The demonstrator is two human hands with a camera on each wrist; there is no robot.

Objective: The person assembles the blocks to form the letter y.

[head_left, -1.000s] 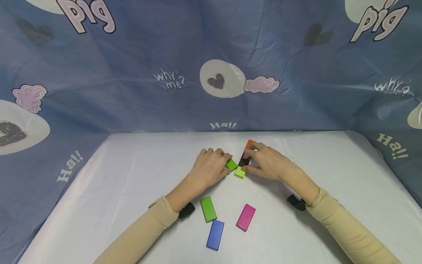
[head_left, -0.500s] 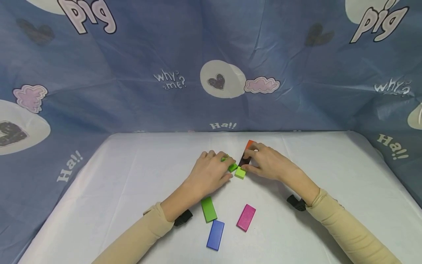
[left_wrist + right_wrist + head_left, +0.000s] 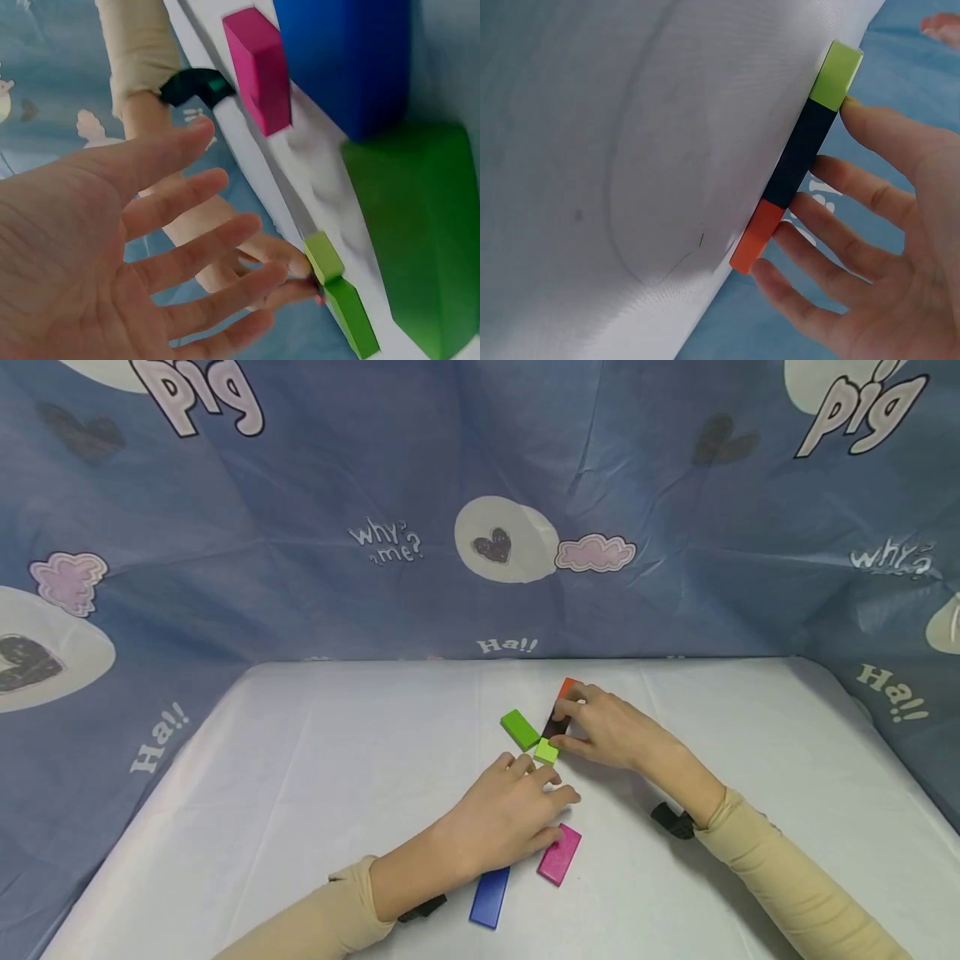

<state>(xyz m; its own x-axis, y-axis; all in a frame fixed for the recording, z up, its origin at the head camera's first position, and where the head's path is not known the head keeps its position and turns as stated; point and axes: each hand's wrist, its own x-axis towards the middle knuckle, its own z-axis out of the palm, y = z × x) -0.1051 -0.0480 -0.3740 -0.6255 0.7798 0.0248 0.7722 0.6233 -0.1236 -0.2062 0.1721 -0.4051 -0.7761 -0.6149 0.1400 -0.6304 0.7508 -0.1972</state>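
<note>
In the head view my left hand [image 3: 506,814] hovers over the table, its thumb overlapping the pink block [image 3: 560,856]. The fingers are spread and hold nothing in the left wrist view. A large green block [image 3: 420,240] shows there, hidden beneath the hand in the head view. My right hand [image 3: 611,727] rests its fingertips along a row made of a lime block [image 3: 836,77], a black block [image 3: 802,154] and an orange block [image 3: 757,236]. Its thumb touches the lime one. Another green block [image 3: 520,730] lies slanted, its corner meeting the lime block.
A blue block [image 3: 490,899] lies nearer on the white tabletop [image 3: 360,735], below the left hand. Behind the table hangs a blue printed cloth [image 3: 300,593]. Black wrist bands [image 3: 672,821] show at the wrists.
The left hand has let go of the slanted green block at the lime block and moved toward the pink block, covering the nearer green one. The right hand has stayed put.
</note>
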